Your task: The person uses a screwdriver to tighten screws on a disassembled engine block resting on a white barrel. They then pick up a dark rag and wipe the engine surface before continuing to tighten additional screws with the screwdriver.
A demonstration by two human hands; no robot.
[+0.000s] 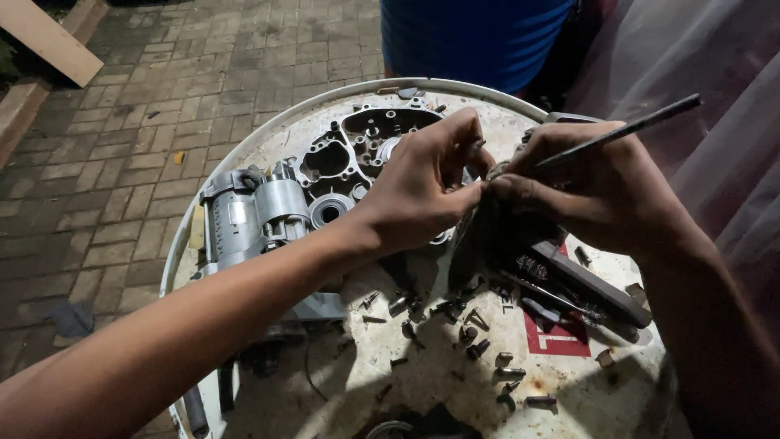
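Note:
My left hand and my right hand meet fingertip to fingertip over a round white drum top. The right hand grips a thin dark metal rod that slants up to the right. Left thumb and fingers pinch something small where the hands touch; what it is stays hidden. Under the hands lies a grey engine crankcase half with round bearing holes. A silver cylindrical motor part sits to its left.
Several loose bolts and screws are scattered on the drum top near me. A dark flat bar lies on a red patch at right. A blue barrel stands behind. Brick paving lies left, translucent sheeting hangs at right.

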